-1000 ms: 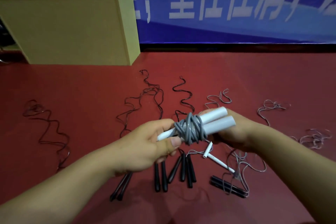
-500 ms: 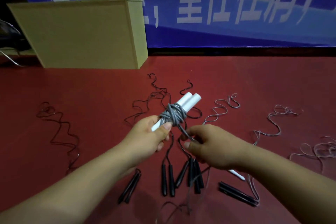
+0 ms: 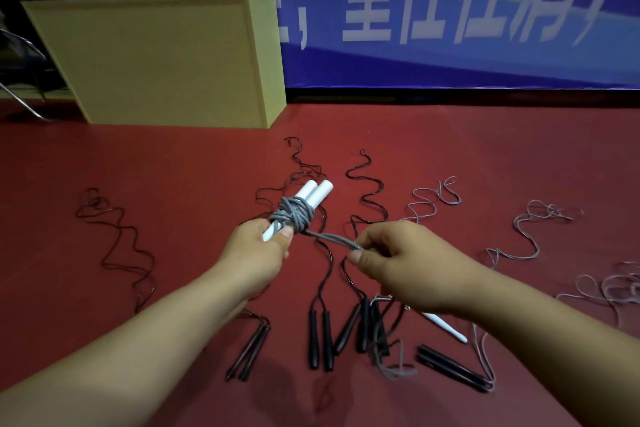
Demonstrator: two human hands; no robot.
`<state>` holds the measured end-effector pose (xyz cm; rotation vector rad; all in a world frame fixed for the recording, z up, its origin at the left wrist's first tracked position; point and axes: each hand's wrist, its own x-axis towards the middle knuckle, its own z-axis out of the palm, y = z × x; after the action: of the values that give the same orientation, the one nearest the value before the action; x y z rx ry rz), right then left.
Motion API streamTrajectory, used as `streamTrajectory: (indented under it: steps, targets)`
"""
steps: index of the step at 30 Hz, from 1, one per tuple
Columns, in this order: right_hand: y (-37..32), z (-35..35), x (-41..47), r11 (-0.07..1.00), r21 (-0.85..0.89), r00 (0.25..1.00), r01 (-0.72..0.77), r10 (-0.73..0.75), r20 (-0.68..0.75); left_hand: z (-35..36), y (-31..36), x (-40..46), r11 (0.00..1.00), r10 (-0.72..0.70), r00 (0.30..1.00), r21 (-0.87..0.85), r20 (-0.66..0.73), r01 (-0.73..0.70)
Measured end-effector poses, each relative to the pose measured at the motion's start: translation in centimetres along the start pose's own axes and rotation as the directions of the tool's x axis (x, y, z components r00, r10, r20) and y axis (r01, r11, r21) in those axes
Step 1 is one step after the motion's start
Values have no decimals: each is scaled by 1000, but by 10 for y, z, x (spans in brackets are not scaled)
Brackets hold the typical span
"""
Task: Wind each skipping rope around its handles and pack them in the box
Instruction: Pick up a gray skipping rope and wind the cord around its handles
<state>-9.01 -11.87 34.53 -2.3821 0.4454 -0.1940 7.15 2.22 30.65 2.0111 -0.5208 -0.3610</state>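
Head view: your left hand grips the near ends of the white handles with fingers curled round them, grey rope mostly wound at mid-length, and your right hand pinches the last doubled tail taut off to the right; looks like one rope nearly finished, not yet packed. Bundle sits in the air above the red floor, long axis running from your left hand up and away to the right, free ends pointing toward the banner. Left to do: tuck the tail, carry it to the box at far left, then several black-handled ropes and loose grey ropes unwound on the floor.

Grey rope wound round paired white handles
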Motion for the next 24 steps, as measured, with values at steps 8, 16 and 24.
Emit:
streamTrajectory:
  steps: [8, 16, 24]
  targets:
    - [1, -3, -2, 964, -207, 970, 167, -198, -141, -2, 4, -15, 811, 27, 868, 497, 496, -309]
    - [17, -12, 1, 989, -145, 965, 4, -42, -260, -1, 19, -29, 764, 175, 731, 378, 659, -524]
    - [32, -25, 1, 957, 223, 968, -186, 217, -125, -8, 22, -32, 887, 245, 580, 62, 777, -458]
